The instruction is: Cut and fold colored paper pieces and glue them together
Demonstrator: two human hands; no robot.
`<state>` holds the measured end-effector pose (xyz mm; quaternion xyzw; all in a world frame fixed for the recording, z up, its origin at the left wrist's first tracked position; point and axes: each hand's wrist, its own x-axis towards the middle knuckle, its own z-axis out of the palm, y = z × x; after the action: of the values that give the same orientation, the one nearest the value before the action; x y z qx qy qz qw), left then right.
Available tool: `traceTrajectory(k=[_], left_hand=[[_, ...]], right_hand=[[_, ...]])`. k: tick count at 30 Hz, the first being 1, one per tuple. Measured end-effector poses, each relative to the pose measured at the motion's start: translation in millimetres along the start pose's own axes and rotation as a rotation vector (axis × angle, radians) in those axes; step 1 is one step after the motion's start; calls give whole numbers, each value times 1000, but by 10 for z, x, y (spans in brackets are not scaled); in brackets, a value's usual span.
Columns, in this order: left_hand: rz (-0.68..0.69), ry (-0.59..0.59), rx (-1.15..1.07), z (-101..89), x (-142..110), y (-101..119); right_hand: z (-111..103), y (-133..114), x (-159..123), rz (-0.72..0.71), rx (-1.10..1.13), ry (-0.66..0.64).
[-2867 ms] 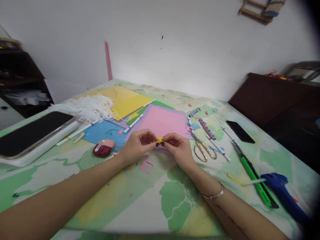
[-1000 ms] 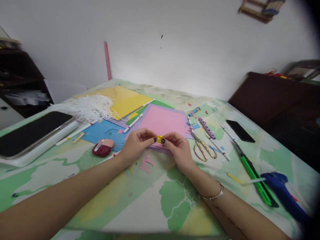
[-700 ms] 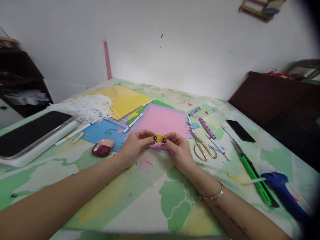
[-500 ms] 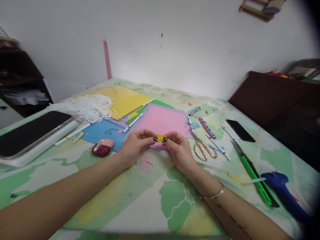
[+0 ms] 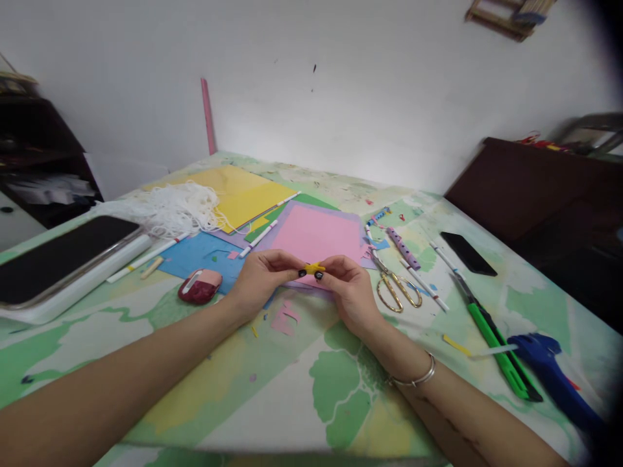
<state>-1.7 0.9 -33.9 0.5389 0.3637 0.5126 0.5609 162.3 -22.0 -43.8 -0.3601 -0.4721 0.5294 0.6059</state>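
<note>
Head view: left hand point(image 5: 263, 280) and right hand point(image 5: 351, 285) pinch a yellow paper piece point(image 5: 314, 268) between fingers, pink sheet point(image 5: 317, 232) at twelve o'clock; I'd press gently, evenly.

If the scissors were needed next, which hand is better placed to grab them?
Probably the right hand: the gold-handled scissors lie just to its right, while the left hand is farther off. Both hands pinch the small yellow piece.

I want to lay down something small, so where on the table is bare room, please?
Mostly bare cloth lies between the forearms, nearer than the pink scraps; another patch borders the left forearm and the black-topped case. Crowded: beyond the hands, with coloured sheets and white string; at right, with scissors, green cutter and blue tool.
</note>
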Motion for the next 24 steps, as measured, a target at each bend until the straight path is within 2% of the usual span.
traceTrajectory(k=[6, 24], left_hand=[[39, -8, 92, -27, -3, 18], [44, -11, -63, -56, 7, -45]], right_hand=[[4, -23, 11, -10, -34, -12], [-10, -40, 9, -78, -92, -48]])
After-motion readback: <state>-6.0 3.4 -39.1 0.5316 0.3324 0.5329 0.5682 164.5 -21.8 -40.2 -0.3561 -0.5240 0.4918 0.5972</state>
